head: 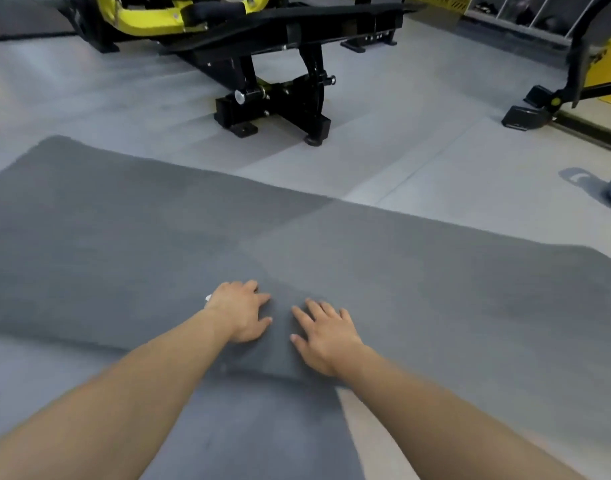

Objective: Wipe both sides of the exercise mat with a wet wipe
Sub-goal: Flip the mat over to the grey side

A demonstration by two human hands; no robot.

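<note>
Both forearms reach in from the bottom edge, cut off above the elbows. Left hand [241,311] and right hand [326,336] lie flat, fingers spread, on the grey mat [435,289] beneath them, gripping nothing visible. Peeking out beside the left wrist is a white scrap [208,298], too hidden to identify. Beyond the hands stands a black-and-yellow gym machine [280,95], its top cropped.

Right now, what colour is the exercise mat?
Dark grey, plain; the exercise mat shows best in the head view.
</note>
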